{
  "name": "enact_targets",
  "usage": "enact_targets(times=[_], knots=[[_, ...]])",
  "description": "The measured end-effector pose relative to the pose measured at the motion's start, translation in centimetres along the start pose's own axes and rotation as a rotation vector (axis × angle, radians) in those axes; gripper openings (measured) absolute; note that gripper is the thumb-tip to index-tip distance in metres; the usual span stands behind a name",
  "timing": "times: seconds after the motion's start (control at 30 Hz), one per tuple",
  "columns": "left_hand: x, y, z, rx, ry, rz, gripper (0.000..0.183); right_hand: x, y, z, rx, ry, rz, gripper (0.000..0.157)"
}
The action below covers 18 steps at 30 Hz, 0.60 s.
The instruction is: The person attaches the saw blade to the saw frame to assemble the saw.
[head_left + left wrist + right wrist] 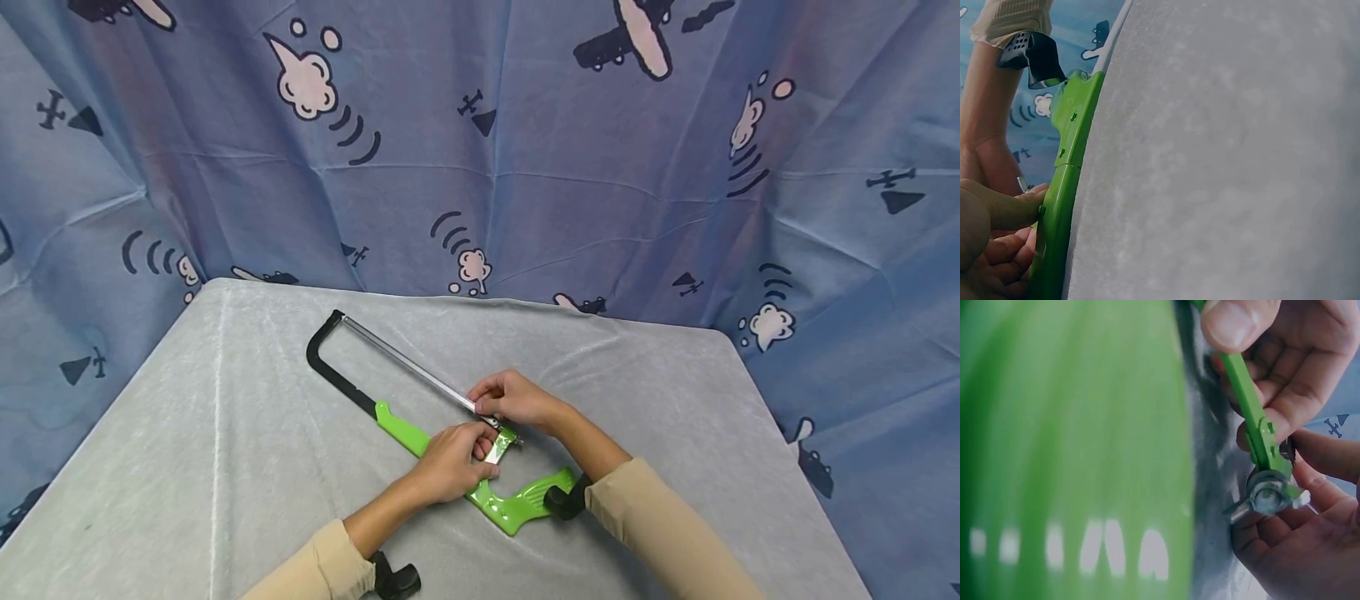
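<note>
A hacksaw lies on the table in the head view, with a green handle (528,500), a black curved frame (337,382) and a silver blade (408,363) running along its far side. My left hand (450,463) grips the green post at the handle end, thumb on one face and fingers on the other. At the blade's near end, my right hand (522,402) pinches the metal strip between thumb and fingers. Just beyond the post, a silver wing nut (1267,495) shows in the right wrist view. Fingers partly hide the joint between blade and post.
A pale grey cloth (247,467) covers the table. Behind it hangs a blue curtain (420,100) printed with planes and clouds. Black wrist mounts (567,497) sit on both forearms; the right one overlaps the handle's end in the head view.
</note>
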State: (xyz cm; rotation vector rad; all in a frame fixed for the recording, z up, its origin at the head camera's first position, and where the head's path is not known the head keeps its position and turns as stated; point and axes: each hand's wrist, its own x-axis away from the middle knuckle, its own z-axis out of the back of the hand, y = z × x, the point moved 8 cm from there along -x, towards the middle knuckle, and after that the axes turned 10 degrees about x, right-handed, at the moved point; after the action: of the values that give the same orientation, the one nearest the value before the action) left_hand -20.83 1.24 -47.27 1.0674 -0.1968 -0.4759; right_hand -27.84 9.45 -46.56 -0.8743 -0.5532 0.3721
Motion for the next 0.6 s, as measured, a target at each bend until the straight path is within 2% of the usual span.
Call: enact_targets(times=[0.43, 0.6], knots=[[0.02, 0.15, 0.1, -0.002, 0.006, -0.018, 0.031, 0.09, 0.22, 0.07, 0.008, -0.014, 0.004, 0.021], [0.03, 0.14, 0.07, -0.004, 0.002, -0.014, 0.03, 0.26, 0.32, 0.27, 0.023, -0.008, 0.031, 0.022]])
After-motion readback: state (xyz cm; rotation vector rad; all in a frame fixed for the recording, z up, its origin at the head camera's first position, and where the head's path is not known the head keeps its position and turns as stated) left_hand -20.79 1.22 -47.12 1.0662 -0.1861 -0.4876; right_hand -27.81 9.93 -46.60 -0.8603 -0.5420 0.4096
